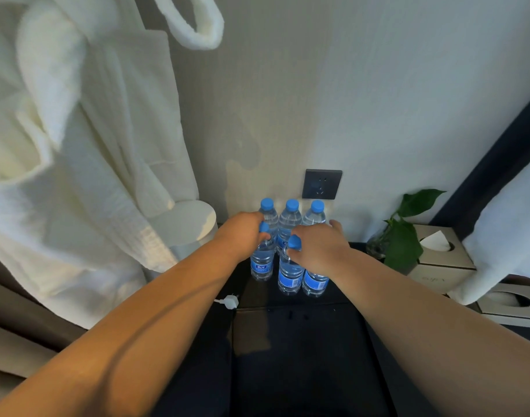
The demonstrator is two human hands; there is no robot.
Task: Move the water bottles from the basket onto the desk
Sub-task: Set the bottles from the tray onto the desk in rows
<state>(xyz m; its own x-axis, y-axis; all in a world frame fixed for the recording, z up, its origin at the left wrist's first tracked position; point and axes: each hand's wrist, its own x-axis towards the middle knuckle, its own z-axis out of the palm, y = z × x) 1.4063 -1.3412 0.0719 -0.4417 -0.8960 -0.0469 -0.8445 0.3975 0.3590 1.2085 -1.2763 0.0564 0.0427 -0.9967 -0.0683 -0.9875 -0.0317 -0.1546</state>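
Head view: the placing step appears nearly finished. Six water bottles (289,227) stand upright on the dark desk (299,326) below the wall socket (321,184). The left hand (242,233) clamps a front bottle's neck. The right hand (317,248) covers two bottles, fingers curled; the next move calls for release. No basket is visible.

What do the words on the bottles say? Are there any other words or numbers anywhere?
Bottle labels: blue with white marks, too blurred to read.
Front left bottle's small label: white marks, too small to read.
Tissue box: faint marks on its front, unreadable.
Wall socket: no words showing.
Nothing else here carries words or numbers.
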